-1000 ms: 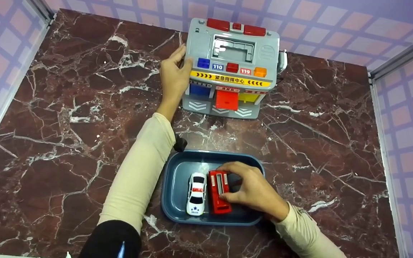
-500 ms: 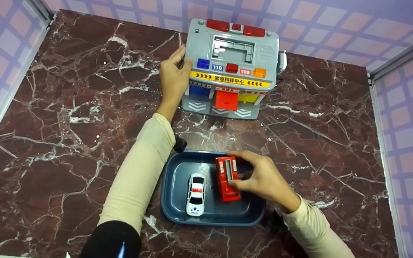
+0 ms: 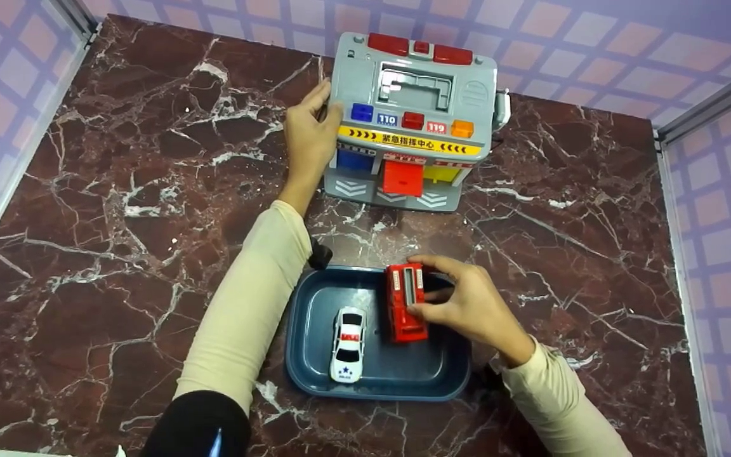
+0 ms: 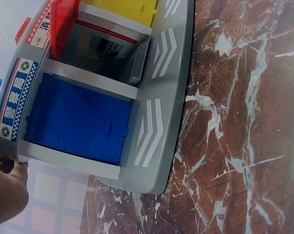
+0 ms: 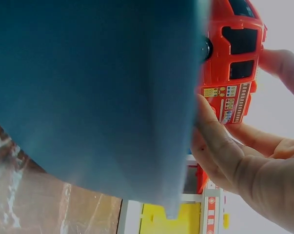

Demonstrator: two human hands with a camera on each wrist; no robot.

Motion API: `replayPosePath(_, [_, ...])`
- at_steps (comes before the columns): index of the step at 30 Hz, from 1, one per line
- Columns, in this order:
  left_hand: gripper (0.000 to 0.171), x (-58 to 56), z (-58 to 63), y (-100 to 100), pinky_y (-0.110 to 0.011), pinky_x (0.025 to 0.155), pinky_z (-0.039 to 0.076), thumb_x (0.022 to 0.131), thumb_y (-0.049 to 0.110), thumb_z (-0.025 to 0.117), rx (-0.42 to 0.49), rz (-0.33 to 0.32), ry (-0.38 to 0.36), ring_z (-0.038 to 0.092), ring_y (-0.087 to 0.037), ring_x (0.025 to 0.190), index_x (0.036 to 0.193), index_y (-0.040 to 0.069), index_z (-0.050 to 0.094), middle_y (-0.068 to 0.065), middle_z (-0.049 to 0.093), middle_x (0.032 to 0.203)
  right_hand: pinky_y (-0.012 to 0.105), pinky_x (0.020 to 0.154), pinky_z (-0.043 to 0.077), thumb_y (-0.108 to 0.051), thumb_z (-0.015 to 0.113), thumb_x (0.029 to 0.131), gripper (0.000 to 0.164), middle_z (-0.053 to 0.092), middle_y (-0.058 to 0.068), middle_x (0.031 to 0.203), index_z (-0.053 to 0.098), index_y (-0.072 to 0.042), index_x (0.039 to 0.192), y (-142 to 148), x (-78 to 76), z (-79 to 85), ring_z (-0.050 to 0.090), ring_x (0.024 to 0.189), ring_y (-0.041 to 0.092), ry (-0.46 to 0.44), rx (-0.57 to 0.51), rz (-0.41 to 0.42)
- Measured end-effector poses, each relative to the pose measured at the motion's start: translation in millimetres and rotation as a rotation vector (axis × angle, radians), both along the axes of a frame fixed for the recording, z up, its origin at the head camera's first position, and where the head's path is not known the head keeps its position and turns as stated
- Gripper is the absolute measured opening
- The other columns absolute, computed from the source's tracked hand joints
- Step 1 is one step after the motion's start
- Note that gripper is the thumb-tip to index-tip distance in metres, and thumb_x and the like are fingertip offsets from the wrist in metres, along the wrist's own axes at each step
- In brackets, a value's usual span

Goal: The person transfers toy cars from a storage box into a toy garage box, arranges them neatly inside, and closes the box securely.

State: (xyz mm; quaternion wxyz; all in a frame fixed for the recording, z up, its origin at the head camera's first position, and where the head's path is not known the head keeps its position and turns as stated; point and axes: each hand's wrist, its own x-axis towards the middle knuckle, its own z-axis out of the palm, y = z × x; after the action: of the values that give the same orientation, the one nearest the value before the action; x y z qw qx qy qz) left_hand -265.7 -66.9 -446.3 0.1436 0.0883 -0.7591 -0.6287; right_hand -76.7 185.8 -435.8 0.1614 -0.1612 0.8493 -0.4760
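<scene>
My right hand point(image 3: 476, 304) holds a red toy fire truck point(image 3: 405, 304) by its side, thumb and fingers around it, over the upper part of the blue tray point(image 3: 448, 393). In the right wrist view the truck's red cab point(image 5: 239, 44) shows above the tray wall, its far part hidden by it. A white toy police car point(image 3: 348, 346) rests in the tray. My left hand point(image 3: 311, 130) holds the left side edge of a grey toy emergency station point(image 3: 416, 101). In the left wrist view its fingers meet at the station's corner, beside the blue door point(image 4: 78, 119).
The station's middle red flap point(image 3: 403, 178) is swung out, baring a dark bay; the blue and yellow point(image 4: 127, 7) doors are down. Beneath everything is a dark red marbled tabletop point(image 3: 568, 254). Checkered panels point(image 3: 730, 222) stand around its back and sides.
My right hand has lifted the fire truck from beside the police car and carried it up and to the right, towards the tray's far rim. The left hand stays at the station.
</scene>
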Motion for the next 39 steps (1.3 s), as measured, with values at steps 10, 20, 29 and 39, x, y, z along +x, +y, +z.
replayPosePath(10, [0.039, 0.7, -0.5, 1, -0.006, 0.109, 0.033, 0.094, 0.005, 0.065, 0.006, 0.012, 0.026, 0.052, -0.014, 0.135, 0.132, -0.004, 0.059, -0.013, 0.058, 0.142, 0.031, 0.077, 0.063, -0.005, 0.084, 0.076, 0.061, 0.068, 0.019, 0.123, 0.063, -0.001, 0.132, 3, -9.3, -1.2, 0.074, 0.094, 0.028, -0.007, -0.013, -0.026])
replayPosePath(20, [0.040, 0.3, -1.0, 0, -0.005, 0.108, 0.033, 0.094, 0.005, 0.066, 0.014, 0.009, 0.018, 0.052, -0.014, 0.135, 0.132, -0.003, 0.058, -0.012, 0.058, 0.142, 0.049, 0.094, 0.057, -0.014, 0.085, 0.075, 0.063, 0.070, 0.012, 0.124, 0.064, -0.005, 0.134, 5, -19.1, -1.2, 0.067, 0.106, 0.024, 0.100, 0.126, -0.039])
replayPosePath(29, [0.041, -0.6, -1.6, 0, -0.005, 0.109, 0.031, 0.095, 0.006, 0.066, 0.014, -0.004, 0.002, 0.050, -0.014, 0.137, 0.134, -0.002, 0.058, -0.012, 0.056, 0.144, 0.052, 0.093, 0.055, -0.015, 0.083, 0.078, 0.063, 0.071, 0.012, 0.122, 0.062, -0.006, 0.137, 7, -25.5, -2.3, 0.067, 0.103, 0.028, 0.052, 0.122, -0.036])
replayPosePath(39, [0.040, -0.4, -1.9, -1, -0.005, 0.110, 0.030, 0.094, 0.006, 0.066, -0.001, -0.002, 0.019, 0.051, -0.013, 0.136, 0.133, -0.002, 0.059, -0.011, 0.057, 0.143, 0.049, 0.094, 0.057, -0.011, 0.081, 0.081, 0.063, 0.065, 0.016, 0.133, 0.058, 0.000, 0.139, 9, -34.1, -5.2, 0.067, 0.112, 0.026, -0.069, 0.044, -0.047])
